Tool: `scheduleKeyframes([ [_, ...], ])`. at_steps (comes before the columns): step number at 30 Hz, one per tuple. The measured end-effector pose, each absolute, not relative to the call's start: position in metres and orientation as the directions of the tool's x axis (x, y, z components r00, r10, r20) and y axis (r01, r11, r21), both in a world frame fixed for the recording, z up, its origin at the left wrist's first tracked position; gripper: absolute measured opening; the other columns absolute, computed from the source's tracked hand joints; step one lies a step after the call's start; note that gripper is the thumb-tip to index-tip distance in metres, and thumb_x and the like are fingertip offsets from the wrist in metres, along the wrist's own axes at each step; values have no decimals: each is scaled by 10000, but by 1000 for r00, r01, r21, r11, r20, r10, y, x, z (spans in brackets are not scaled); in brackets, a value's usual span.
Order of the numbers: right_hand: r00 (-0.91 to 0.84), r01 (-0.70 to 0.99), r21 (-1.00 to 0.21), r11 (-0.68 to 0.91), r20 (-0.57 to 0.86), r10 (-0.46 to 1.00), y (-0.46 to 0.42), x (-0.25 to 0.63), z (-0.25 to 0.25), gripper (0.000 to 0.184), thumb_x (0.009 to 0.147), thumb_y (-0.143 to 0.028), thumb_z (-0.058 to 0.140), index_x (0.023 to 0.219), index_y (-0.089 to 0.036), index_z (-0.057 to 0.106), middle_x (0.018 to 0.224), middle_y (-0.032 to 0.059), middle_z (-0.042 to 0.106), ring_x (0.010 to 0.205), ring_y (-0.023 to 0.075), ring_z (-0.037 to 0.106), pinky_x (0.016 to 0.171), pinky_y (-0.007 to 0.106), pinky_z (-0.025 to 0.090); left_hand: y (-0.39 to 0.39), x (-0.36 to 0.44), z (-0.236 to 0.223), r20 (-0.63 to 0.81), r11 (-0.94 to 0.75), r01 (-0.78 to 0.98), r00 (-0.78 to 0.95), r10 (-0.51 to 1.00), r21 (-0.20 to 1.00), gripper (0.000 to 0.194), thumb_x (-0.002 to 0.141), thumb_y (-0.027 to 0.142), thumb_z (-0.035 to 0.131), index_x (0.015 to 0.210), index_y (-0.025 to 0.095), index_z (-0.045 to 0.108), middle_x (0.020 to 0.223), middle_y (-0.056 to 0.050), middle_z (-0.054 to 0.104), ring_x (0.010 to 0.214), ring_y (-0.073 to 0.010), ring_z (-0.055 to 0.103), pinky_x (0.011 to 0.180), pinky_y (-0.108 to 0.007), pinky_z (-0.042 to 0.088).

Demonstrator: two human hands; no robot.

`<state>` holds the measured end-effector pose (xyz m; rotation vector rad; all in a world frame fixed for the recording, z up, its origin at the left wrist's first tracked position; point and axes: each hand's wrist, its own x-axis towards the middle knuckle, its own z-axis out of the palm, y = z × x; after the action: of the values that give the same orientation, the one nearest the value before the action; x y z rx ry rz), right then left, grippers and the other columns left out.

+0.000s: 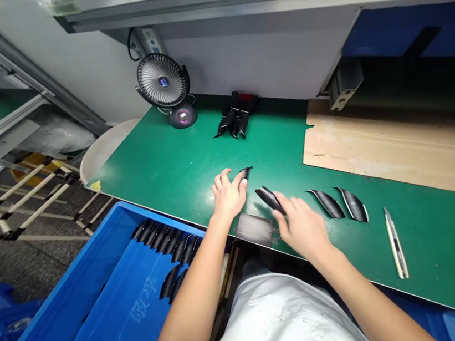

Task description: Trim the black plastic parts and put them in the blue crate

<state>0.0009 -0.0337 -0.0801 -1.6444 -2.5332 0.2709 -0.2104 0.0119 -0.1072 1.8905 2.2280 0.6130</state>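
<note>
Your left hand [229,197] curls at a small black piece [245,172], its grip unclear. Your right hand [302,230] lies open against a curved black piece [270,199] on the green mat [168,167], two more curved pieces [327,203] just beside it.

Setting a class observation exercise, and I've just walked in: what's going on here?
A person stands at a green-topped bench. The left hand reaches a small black piece, while the right hand is against a curved black piece. Two similar pieces lie nearby, near a utility knife. More black pieces sit in a blue crate.
</note>
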Motion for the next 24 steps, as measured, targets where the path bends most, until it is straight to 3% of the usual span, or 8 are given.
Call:
scheduleKeyframes([
  [5, -386, 906, -163, 391, 62, 920, 8, -1, -90, 228, 901, -194, 471, 1101, -177, 580, 902, 94, 549, 891, 243, 473, 706, 315, 360, 20, -202, -107, 63, 16, 923, -44, 997, 383, 417, 931, 443, 314, 1095, 285, 663, 1369, -69, 404, 1189, -336, 308, 938, -547, 351],
  [12, -348, 904, -226, 363, 102, 932, -8, 14, -118, 303, 838, -67, 490, 1013, -249, 657, 1028, 86, 553, 1003, 229, 456, 807, 309, 369, -12, -172, -112, 15, -120, 862, 129, 991, 493, 409, 945, 412, 301, 1010, 322, 695, 1404, 15, 400, 1225, -302, 256, 1009, -548, 301],
  [16, -258, 922, -264, 285, 132, 957, -13, 40, -118, 373, 842, -85, 477, 1135, -269, 615, 1177, 60, 534, 1113, 217, 424, 896, 307, 366, -13, -159, -105, 106, -185, 893, 154, 982, 409, 343, 929, 386, 372, 1092, 314, 665, 1386, -18, 426, 1203, -309, 296, 995, -537, 327],
  [19, -39, 959, -272, 80, 153, 987, -6, 75, -114, 328, 916, -160, 392, 1189, -167, 573, 1153, 120, 543, 1085, 253, 435, 849, 344, 403, -8, -156, -94, 159, -187, 926, 141, 977, 328, 357, 925, 393, 381, 1079, 272, 679, 1239, -71, 538, 1121, -282, 394, 960, -448, 384],
  [21, 103, 962, -266, -60, 151, 983, 2, 94, -111, 321, 940, -229, 382, 1169, -106, 571, 1079, 163, 563, 1029, 285, 456, 765, 362, 424, -4, -153, -85, 119, -208, 939, 181, 976, 274, 390, 925, 426, 365, 1051, 255, 692, 1092, -81, 608, 1036, -260, 467, 900, -393, 427],
  [24, 185, 956, -252, -152, 113, 976, 12, 110, -107, 226, 914, -210, 454, 1035, -145, 633, 924, 126, 606, 908, 251, 501, 677, 319, 421, 2, -146, -78, -38, -240, 955, 250, 967, 177, 449, 906, 482, 346, 1043, 230, 692, 909, -82, 656, 924, -263, 546, 796, -372, 467],
])
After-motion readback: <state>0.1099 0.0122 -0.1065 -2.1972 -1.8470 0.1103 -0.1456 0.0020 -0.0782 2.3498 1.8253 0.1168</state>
